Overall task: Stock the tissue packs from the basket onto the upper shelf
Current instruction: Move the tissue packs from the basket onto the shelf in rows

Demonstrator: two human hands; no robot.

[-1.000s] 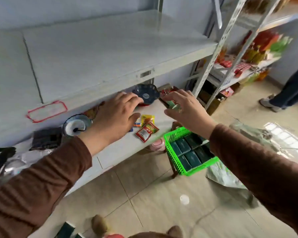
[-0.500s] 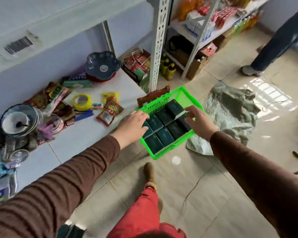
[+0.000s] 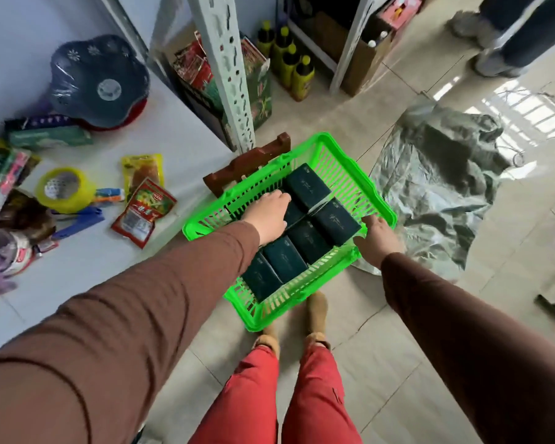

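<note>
The green basket (image 3: 343,184) sits on a small brown stool (image 3: 247,161) just beside the low shelf (image 3: 180,129), probably raised there to spare the person a reach to the floor; the upper shelf is out of view. Inside lie dark tissue packs (image 3: 335,221) in two rows, flat on their broad faces, their long axes running across the basket's length, from lower left to upper right in the view; laid so, each can likely be taken off the top singly. The left hand (image 3: 266,216) reaches down into the basket, fingers bent over a middle pack (image 3: 293,211); whether it grips yet cannot be told. The right hand (image 3: 378,240) holds the basket's near right rim, fingers curled over it, seemingly to steady it while a pack is lifted. Snack packets (image 3: 143,211) and a tape roll (image 3: 63,189) lie on the low shelf.
</note>
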